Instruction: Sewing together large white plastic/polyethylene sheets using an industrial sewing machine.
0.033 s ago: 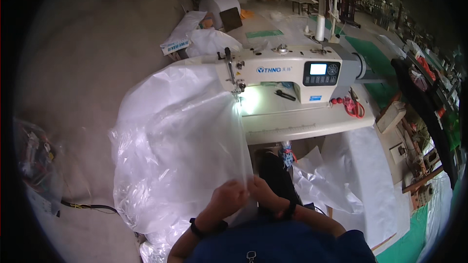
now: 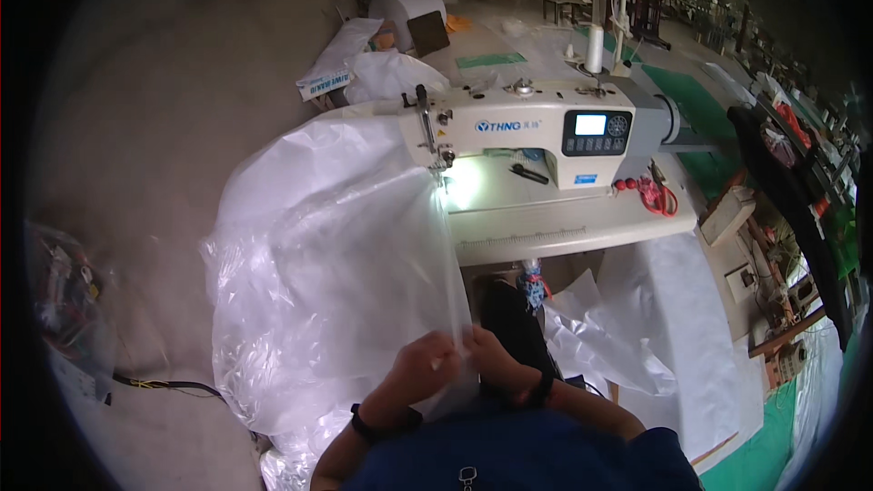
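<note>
A large translucent white plastic sheet (image 2: 364, 264) hangs over the left end of the worktable and down to my lap. Its right edge runs taut from beneath the needle area of a white sewing machine (image 2: 509, 118) to my hands. My left hand (image 2: 426, 365) is closed on that edge near my body. Right beside it, my right hand (image 2: 496, 359) grips the same edge with bent fingers. The fingertips of both hands are partly hidden. The machine's lamp lights the spot by the needle, where the sheet's corner lies.
On the machine bed lie a small black tool (image 2: 529, 174) and red-handled scissors (image 2: 657, 195). A white thread cone (image 2: 595, 50) stands behind. More white sheeting (image 2: 668, 327) hangs at the right. A clear bag of odds and ends (image 2: 68, 295) is at the far left.
</note>
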A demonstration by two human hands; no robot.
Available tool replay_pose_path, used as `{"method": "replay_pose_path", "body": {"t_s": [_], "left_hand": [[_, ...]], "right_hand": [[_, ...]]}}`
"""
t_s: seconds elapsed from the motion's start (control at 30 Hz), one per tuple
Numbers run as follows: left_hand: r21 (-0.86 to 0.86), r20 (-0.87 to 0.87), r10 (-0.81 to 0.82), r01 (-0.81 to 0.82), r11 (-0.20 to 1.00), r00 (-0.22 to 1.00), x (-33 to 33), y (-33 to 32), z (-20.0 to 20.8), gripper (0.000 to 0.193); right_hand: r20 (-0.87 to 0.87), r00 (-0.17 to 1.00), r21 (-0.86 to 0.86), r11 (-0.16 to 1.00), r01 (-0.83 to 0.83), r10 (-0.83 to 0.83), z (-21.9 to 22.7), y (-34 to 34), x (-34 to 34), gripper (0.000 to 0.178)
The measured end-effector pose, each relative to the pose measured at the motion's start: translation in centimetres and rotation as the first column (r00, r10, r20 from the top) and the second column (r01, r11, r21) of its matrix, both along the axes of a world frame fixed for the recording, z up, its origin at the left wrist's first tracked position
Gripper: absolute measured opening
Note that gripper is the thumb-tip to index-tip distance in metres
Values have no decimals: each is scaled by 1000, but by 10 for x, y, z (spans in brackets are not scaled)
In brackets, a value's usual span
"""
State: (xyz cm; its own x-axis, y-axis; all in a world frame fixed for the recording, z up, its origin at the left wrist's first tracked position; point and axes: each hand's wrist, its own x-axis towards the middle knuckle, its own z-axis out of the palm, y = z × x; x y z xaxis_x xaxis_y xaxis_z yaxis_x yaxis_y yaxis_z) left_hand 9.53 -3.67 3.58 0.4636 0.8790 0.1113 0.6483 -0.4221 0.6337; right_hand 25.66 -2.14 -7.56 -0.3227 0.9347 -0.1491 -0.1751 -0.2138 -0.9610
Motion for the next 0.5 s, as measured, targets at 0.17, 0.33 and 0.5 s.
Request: {"method": "replay_pose_path", "body": {"t_s": [0.17,0.33,0.5], "left_hand": [[-447,138,225,-142,883,965,4,-15,23,20],[329,-199,-51,115,937,979,10,-31,1,20],[408,-273,-323,413,814,906,0,-38,12,20]], "right_hand": [[-185,983,-164,986,-20,-11,31,-11,12,21],[-225,973,-142,987,-80,47,44,-14,19,24],[-193,971,-134,976,-171,144,50,-14,40,27]]}}
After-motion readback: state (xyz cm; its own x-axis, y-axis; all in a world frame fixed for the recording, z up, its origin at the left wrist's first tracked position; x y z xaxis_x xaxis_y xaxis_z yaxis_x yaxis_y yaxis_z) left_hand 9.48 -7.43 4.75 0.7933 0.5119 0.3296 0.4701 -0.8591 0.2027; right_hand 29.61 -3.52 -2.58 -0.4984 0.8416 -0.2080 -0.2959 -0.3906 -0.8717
